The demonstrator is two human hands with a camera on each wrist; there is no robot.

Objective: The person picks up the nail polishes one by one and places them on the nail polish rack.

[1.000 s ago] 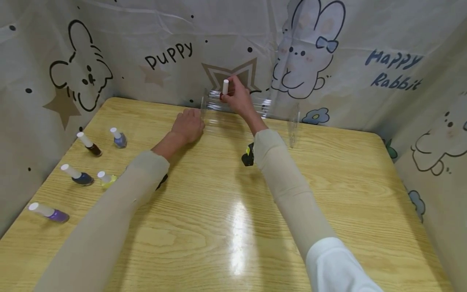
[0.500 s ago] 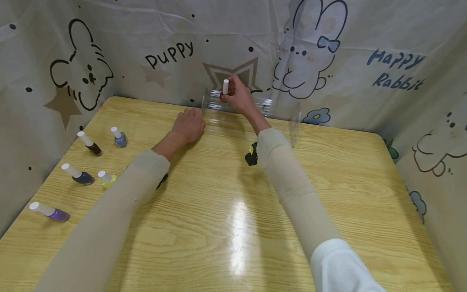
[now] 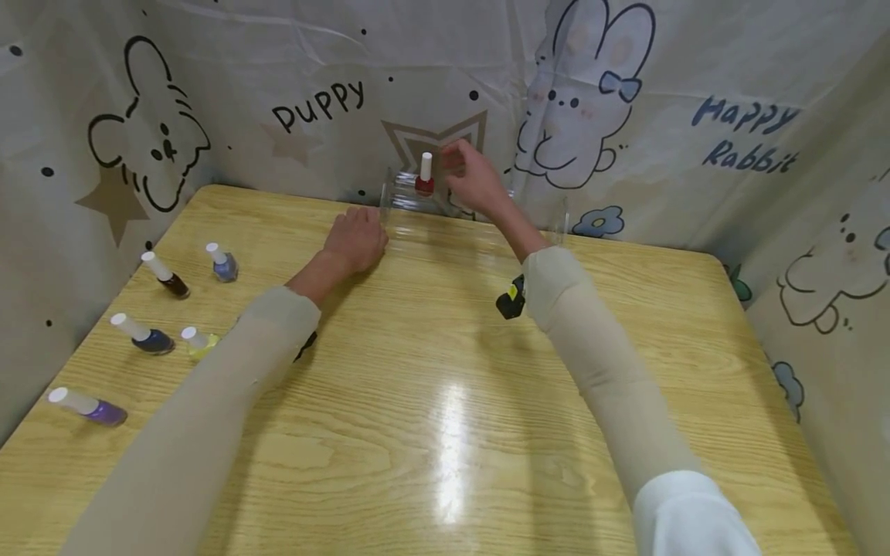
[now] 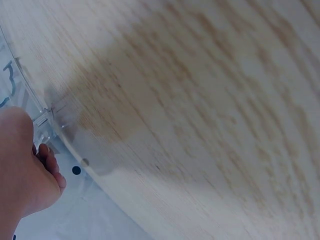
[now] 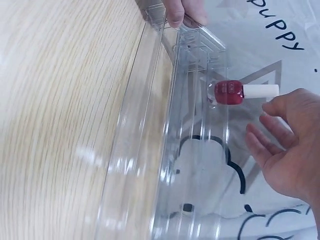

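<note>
A red nail polish bottle (image 3: 425,185) with a white cap stands upright on the upper tier of a clear stepped rack (image 5: 192,65) at the back of the table. My right hand (image 3: 476,179) is just right of the bottle, apart from it, with fingers loosely bent and nothing held. In the right wrist view, the fingers of this hand (image 5: 295,145) are near the cap. My left hand (image 3: 357,239) grips the rack's left end panel. In the left wrist view, the left hand's fingers (image 4: 49,162) are curled at the rack's edge.
Several white-capped polish bottles stand at the left: light blue (image 3: 225,267), dark brown (image 3: 175,286), dark blue (image 3: 152,340), yellow (image 3: 200,345) and purple (image 3: 104,411). The yellow one is partly behind my left sleeve. A printed curtain (image 3: 313,46) hangs behind the wooden table (image 3: 389,432).
My right hand has let go of the red nail polish bottle and moved a little to the right. The bottle stays on the rack. My left hand has kept its place.
</note>
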